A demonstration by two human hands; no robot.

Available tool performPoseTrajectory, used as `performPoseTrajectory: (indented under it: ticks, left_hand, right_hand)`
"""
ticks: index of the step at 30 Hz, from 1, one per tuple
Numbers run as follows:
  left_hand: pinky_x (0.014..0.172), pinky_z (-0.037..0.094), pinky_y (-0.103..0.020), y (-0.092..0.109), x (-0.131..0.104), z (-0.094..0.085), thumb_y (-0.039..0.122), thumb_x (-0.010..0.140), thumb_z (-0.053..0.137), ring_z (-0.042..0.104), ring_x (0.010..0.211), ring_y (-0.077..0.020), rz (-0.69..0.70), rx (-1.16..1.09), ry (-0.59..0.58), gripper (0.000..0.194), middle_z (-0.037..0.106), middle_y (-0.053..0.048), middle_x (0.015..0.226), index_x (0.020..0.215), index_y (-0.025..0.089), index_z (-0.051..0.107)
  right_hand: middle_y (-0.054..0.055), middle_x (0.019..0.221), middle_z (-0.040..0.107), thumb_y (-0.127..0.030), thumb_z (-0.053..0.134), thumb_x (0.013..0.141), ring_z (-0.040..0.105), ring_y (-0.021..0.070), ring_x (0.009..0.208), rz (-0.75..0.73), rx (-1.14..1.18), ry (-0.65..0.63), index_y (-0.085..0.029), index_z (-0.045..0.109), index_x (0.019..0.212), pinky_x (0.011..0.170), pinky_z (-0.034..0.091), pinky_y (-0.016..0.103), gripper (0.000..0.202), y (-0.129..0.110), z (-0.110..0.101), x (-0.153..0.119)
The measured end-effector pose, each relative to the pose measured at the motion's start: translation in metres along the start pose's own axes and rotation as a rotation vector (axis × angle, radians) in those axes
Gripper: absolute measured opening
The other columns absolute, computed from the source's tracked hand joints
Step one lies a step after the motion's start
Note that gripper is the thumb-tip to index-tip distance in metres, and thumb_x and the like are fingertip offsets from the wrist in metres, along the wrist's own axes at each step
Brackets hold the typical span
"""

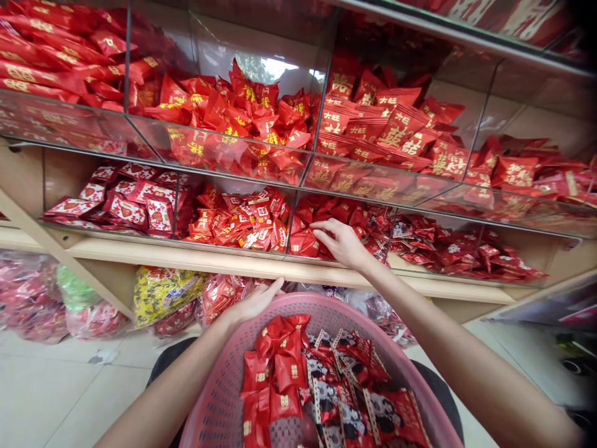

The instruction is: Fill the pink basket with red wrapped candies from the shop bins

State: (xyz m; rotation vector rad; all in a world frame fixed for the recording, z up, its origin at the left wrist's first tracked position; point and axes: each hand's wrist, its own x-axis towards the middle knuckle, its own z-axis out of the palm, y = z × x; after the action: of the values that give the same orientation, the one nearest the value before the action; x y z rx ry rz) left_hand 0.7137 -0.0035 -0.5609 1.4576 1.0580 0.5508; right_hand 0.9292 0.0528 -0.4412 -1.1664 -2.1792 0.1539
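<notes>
My right hand (342, 242) reaches over the clear front panel into a lower shelf compartment. Its fingers are apart and slightly bent, with the tips at a red candy packet (304, 242). Against the far left rim of a pink plastic basket (212, 379) lies my left hand (256, 303), holding its side; part of those fingers is hidden behind the rim. Inside the basket, plain red packets with gold print (285, 373) are on the left. Red packets with black-and-white pictures (347, 389) fill the right side. The basket sits between my knees.
An upper shelf (224, 155) holds several compartments of red packets behind clear panels. White-and-red packets (128, 202) and orange-red ones (252, 218) lie left of my right hand. Below the wooden shelf edge (153, 254) are bagged goods, including a yellow bag (163, 292), on the tiled floor (69, 386).
</notes>
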Motion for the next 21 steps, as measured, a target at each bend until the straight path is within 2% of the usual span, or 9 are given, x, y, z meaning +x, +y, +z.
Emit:
performPoseTrajectory:
  ticks: [2, 6, 11, 18, 21]
  left_hand:
    - [0.086, 0.04, -0.03, 0.002, -0.001, 0.0, 0.067, 0.079, 0.026, 0.061, 0.089, -0.0224, 0.001, -0.007, -0.011, 0.07, 0.07, -0.007, 0.09, 0.09, 0.013, 0.069]
    - [0.086, 0.04, -0.029, 0.003, -0.003, 0.0, 0.067, 0.079, 0.025, 0.062, 0.087, -0.0217, -0.002, -0.01, -0.029, 0.071, 0.07, -0.007, 0.09, 0.091, 0.013, 0.069]
    - [0.084, 0.041, -0.028, 0.002, -0.001, 0.0, 0.067, 0.079, 0.025, 0.062, 0.086, -0.0209, -0.011, 0.004, -0.01, 0.071, 0.07, -0.007, 0.09, 0.09, 0.013, 0.068]
    - [0.084, 0.04, -0.028, 0.003, -0.003, 0.0, 0.066, 0.08, 0.024, 0.061, 0.089, -0.022, -0.024, 0.047, -0.013, 0.07, 0.07, -0.006, 0.093, 0.09, 0.013, 0.069]
    - [0.085, 0.039, -0.028, 0.007, -0.004, 0.0, 0.066, 0.08, 0.025, 0.059, 0.091, -0.0233, -0.019, 0.083, 0.03, 0.069, 0.069, -0.006, 0.096, 0.091, 0.014, 0.069]
  right_hand:
    - [0.006, 0.082, 0.061, -0.027, 0.048, 0.084, 0.055, 0.0149, 0.073, 0.007, 0.027, -0.013, -0.016, 0.065, 0.093, 0.068, 0.041, 0.027, 0.022, 0.002, 0.003, 0.003]
    - [0.005, 0.076, 0.061, -0.027, 0.05, 0.083, 0.054, 0.0144, 0.07, 0.033, 0.073, 0.047, -0.015, 0.066, 0.082, 0.067, 0.041, 0.026, 0.02, 0.004, 0.009, 0.005]
    - [0.003, 0.074, 0.059, -0.027, 0.049, 0.083, 0.053, 0.0143, 0.07, 0.021, 0.081, 0.106, -0.016, 0.063, 0.078, 0.065, 0.04, 0.026, 0.019, 0.004, 0.008, 0.004]
    - [0.003, 0.077, 0.055, -0.029, 0.045, 0.087, 0.051, 0.015, 0.072, -0.027, 0.086, 0.26, -0.018, 0.059, 0.08, 0.066, 0.04, 0.028, 0.019, -0.029, -0.025, -0.022]
    - [0.004, 0.08, 0.054, -0.03, 0.046, 0.086, 0.051, 0.0173, 0.079, -0.02, 0.072, 0.237, -0.02, 0.058, 0.08, 0.071, 0.04, 0.031, 0.017, -0.048, -0.036, -0.047]
